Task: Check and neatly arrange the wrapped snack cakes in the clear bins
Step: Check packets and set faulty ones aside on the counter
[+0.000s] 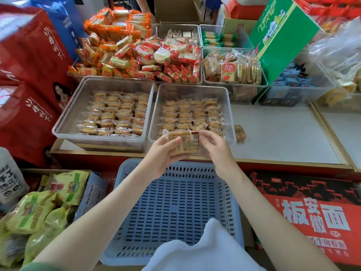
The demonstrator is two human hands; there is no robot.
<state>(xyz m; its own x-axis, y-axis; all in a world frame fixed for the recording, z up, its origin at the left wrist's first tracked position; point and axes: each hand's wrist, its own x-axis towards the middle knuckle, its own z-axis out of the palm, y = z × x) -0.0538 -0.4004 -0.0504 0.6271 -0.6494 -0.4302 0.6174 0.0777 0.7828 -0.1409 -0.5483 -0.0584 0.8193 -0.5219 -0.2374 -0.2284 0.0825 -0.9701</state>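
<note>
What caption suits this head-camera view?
Left hand and right hand hold one clear-wrapped golden snack cake before the right clear plastic bin of rowed cakes, above a blue slotted basket.

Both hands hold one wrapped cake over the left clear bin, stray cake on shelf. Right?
Wrong bin: head view shows left hand and right hand holding the wrapped cake at the near edge of the right clear bin; stray cake correct.

we had one wide view from head height, facing forward and down, close over the blue basket (175, 202), toward the counter (273, 137) beyond.
</note>
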